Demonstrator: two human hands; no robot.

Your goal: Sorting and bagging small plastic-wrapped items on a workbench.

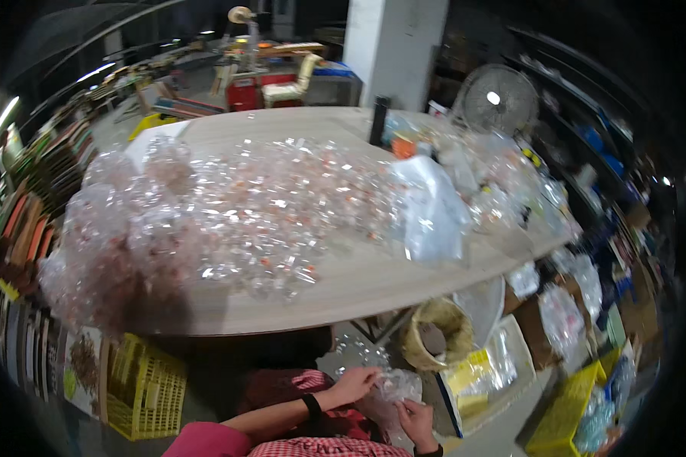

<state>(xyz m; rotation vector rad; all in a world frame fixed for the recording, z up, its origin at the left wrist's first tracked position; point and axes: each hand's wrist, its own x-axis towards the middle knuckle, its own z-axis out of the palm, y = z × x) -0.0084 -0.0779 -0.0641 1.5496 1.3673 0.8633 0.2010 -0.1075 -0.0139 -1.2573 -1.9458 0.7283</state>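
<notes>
Over my lap, a clear plastic bag (396, 386) hangs between my two hands. My left hand (354, 385), with a black band at the wrist, closes its fingers on the bag's upper left edge. On the bag's other side, my right hand (417, 423) pinches its right edge. What the bag holds is too blurred to make out. Beyond my left hand, below the table edge, lie several small shiny clear packets (360, 352).
A wooden table (335, 286) carries a wide spread of small clear packets (259, 206), filled bags (107, 244) and a pale plastic sheet (433, 213). Around me stand a yellow crate (146, 388), a woven basket (415, 356) and another yellow crate (560, 423). A fan (498, 103) stands behind.
</notes>
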